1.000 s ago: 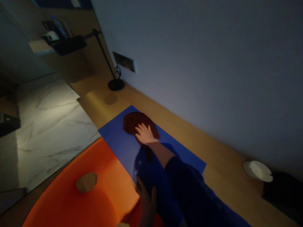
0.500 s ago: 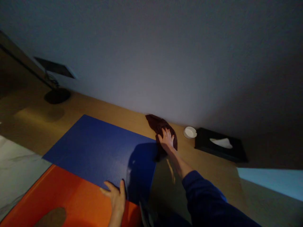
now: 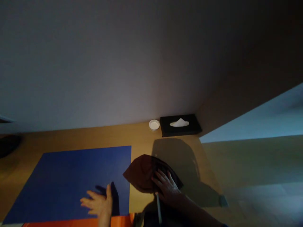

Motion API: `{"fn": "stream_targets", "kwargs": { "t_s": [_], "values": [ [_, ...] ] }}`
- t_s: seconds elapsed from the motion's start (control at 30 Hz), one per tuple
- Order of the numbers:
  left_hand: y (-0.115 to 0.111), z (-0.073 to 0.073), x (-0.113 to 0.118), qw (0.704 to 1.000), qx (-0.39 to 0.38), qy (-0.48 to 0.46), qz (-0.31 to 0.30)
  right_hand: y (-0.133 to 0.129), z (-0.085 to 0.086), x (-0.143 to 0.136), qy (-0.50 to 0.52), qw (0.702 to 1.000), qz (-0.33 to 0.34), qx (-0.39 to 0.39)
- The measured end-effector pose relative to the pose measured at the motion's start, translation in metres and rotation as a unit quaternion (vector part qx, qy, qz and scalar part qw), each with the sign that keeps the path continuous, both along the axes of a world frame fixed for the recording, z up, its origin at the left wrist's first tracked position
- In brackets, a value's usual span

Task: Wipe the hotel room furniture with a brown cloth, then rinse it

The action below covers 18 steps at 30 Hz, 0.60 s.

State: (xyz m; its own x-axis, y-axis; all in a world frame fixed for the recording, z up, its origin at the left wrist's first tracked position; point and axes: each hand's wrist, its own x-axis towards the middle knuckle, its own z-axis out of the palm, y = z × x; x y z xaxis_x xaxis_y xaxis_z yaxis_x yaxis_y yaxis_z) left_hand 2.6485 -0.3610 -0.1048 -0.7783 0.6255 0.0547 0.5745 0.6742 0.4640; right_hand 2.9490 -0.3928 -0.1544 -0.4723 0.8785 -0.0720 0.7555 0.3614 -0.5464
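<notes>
Head | brown cloth beneath right hand, apart from left hand | both hands spread

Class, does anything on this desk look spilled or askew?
Nothing stands out: no visible spill or damage. The rumpled brown cloth lies under the right hand, one tip overlapping the blue desk mat; the white dish and black tissue box stand near the wall.
</notes>
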Motion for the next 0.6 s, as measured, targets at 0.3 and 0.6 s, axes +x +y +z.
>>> {"fn": "stream_targets", "kwargs": {
  "t_s": [0.3,0.6],
  "values": [
    [0.189,0.013,0.169,0.914,-0.014,-0.016,-0.406,0.102,0.033,0.008,0.037,0.997,-0.066,0.006],
    [0.269,0.005,0.227,0.895,-0.038,0.026,-0.443,0.109,0.033,0.020,0.092,0.995,-0.044,-0.023]
  ]
}}
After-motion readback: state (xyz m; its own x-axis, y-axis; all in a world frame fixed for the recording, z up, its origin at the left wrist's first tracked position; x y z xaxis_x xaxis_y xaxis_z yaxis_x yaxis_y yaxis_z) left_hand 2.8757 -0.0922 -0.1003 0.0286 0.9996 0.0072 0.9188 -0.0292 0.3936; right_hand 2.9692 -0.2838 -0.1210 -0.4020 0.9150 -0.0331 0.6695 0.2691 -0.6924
